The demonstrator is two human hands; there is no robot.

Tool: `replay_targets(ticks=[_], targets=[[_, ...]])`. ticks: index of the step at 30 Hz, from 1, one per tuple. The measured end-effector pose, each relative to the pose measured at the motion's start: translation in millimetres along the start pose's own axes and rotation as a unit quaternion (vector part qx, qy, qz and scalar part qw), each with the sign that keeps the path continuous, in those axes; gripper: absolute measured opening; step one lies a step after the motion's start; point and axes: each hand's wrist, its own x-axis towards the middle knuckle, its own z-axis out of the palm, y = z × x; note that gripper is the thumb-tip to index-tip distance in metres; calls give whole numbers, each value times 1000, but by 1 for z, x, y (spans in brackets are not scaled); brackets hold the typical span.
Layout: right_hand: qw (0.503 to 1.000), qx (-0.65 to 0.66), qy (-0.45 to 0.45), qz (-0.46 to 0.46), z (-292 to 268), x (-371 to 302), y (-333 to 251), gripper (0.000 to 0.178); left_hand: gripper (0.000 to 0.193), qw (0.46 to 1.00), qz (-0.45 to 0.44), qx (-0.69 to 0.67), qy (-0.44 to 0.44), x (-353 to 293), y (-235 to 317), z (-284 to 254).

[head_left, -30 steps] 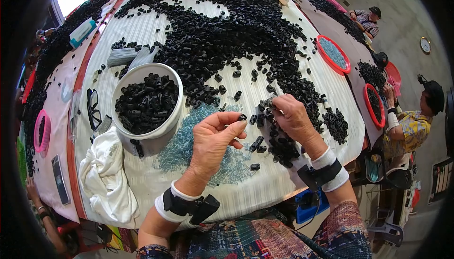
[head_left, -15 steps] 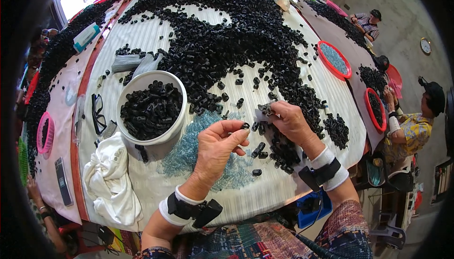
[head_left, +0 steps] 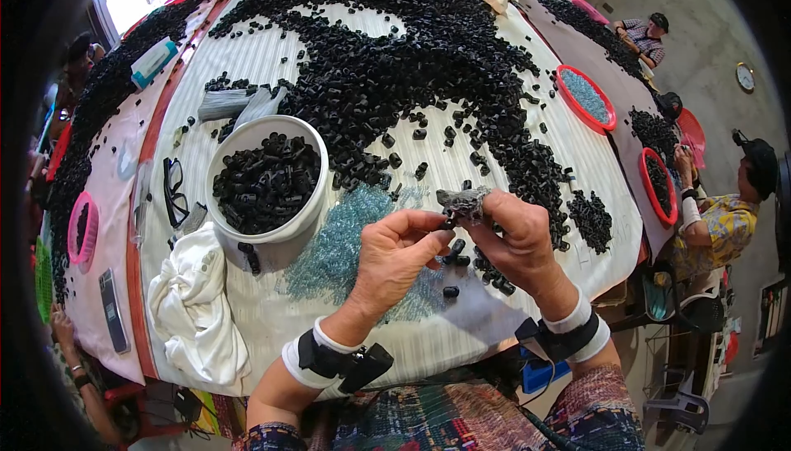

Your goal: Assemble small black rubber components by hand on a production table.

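Observation:
In front of me my left hand (head_left: pixel 397 260) pinches a small black plastic part (head_left: pixel 449 222) between thumb and fingertips. My right hand (head_left: pixel 521 245) is closed on a crumpled grey bundle (head_left: pixel 463 201), its fingers almost meeting those of the left. What the right fingertips do at the black part is partly hidden. Under and beside my left hand spreads a pile of small clear bluish pieces (head_left: pixel 336 241). Loose black parts (head_left: pixel 498 280) lie below my right hand. To the left stands a white bucket (head_left: pixel 315 208) filled with black cylindrical parts (head_left: pixel 265 183).
A large heap of black parts (head_left: pixel 395 72) covers the far table. Grey bundles (head_left: pixel 224 105), eyeglasses (head_left: pixel 174 191) and a white cloth (head_left: pixel 194 311) lie left. Red-rimmed baskets (head_left: pixel 611 124) stand right. Other people (head_left: pixel 715 212) sit at neighbouring tables.
My hands have come together, the left moving slightly right with its black part. The right hand has turned, bringing the grey bundle beside the left fingertips.

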Motion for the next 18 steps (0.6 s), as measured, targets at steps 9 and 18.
replay_targets(ticks=[9,18], targets=[[999,-33,17,-24,7,-2,-5,16,18,999,5,35,12,-2,0,1],[995,-94,-5,-45,14,-8,-13,16,14,998,-6,65,7,-2,-5,-3]])
